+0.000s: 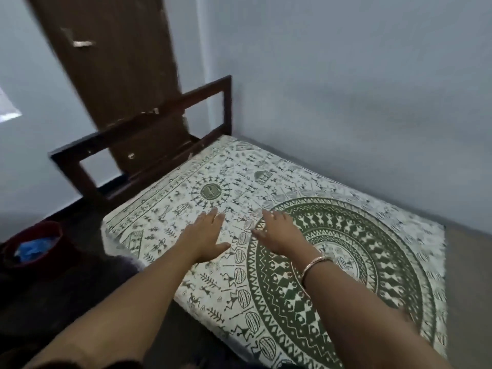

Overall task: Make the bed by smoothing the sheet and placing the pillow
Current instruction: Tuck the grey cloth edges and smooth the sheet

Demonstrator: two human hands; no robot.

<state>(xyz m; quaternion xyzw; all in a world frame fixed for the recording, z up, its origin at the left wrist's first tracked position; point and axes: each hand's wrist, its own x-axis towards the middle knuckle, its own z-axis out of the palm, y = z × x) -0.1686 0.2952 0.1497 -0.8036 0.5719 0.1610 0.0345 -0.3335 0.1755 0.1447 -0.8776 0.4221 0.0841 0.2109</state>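
Observation:
A white sheet printed with green tribal figures and a large round mandala covers the bed. It lies flat across the mattress, reaching the dark wooden bed frame at the far end. Both my arms stretch out over it. My left hand rests palm down on the sheet with fingers spread, left of the mandala. My right hand lies palm down beside it on the mandala's edge, a metal bangle on its wrist. Neither hand holds anything. No pillow is in view.
A pale wall runs along the bed's right side. A brown door stands behind the frame. A dark red bucket with something blue inside sits on the dark floor at the left, near the bed's corner.

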